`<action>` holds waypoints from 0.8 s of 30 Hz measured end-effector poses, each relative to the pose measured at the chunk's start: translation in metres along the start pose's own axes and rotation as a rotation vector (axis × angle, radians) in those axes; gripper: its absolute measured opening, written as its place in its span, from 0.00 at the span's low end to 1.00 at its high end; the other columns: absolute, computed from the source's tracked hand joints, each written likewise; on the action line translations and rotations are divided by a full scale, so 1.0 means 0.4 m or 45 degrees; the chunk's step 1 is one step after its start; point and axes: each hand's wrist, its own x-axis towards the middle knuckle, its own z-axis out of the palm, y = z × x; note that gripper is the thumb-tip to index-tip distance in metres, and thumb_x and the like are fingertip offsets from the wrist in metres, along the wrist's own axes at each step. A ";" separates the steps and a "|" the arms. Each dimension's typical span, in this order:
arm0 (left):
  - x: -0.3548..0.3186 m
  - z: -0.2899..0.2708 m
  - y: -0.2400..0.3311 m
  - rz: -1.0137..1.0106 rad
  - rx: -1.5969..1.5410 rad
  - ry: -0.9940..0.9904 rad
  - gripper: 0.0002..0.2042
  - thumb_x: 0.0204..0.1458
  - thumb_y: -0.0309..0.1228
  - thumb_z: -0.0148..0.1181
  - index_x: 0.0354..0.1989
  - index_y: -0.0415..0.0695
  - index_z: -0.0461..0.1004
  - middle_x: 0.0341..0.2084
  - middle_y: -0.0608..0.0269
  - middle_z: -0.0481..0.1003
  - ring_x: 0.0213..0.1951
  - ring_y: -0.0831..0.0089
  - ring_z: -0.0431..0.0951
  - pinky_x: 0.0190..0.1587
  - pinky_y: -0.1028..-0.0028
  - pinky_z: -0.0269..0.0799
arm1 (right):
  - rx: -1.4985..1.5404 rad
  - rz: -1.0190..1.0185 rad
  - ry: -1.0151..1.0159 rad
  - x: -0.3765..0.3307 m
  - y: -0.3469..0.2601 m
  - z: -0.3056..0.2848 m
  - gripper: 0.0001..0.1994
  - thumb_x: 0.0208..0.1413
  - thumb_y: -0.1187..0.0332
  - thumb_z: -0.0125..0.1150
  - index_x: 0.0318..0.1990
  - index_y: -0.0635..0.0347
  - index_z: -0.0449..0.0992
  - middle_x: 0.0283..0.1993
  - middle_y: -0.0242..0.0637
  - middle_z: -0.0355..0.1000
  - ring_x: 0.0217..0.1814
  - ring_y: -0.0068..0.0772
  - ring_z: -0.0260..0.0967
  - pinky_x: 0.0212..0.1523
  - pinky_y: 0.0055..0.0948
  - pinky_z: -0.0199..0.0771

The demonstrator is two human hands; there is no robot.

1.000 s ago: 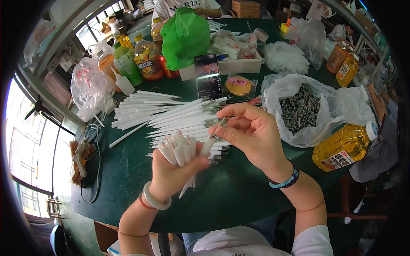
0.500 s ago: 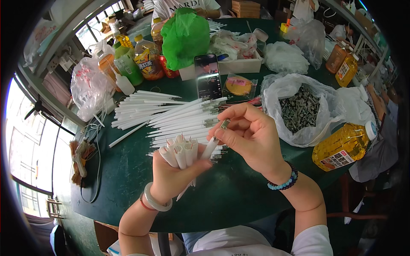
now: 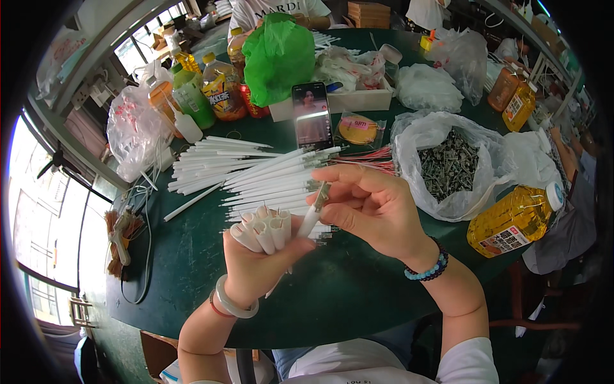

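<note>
My left hand is closed around a bundle of white plastic tubes, their open ends up with thin wires poking out. One white tube stands apart from the rest, held under my left thumb. A small metal connector-like part sits at the top end of that tube, in line with it. My right hand has its thumb and index finger at this part; its other fingers are curled. On the table beyond my hands, many white tubes lie in a fanned pile, some with metal parts at their ends.
A clear plastic bag full of small metal parts stands right. Near it lies a bottle of yellow liquid. A phone leans against a white box. Drink bottles and a green bag stand back left; a person sits opposite.
The small metal part has turned from tilted off the tube to upright in line with its end. My right index finger has shifted left; the tube bundle has moved slightly left and down.
</note>
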 end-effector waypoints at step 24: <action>0.005 -0.027 0.030 0.833 0.766 0.005 0.16 0.30 0.25 0.67 0.31 0.41 0.72 0.24 0.59 0.71 0.24 0.70 0.75 0.26 0.77 0.72 | 0.263 -0.308 0.222 -0.037 0.058 0.059 0.13 0.45 0.85 0.55 0.37 0.64 0.60 0.39 0.45 0.68 0.43 0.32 0.69 0.41 0.23 0.73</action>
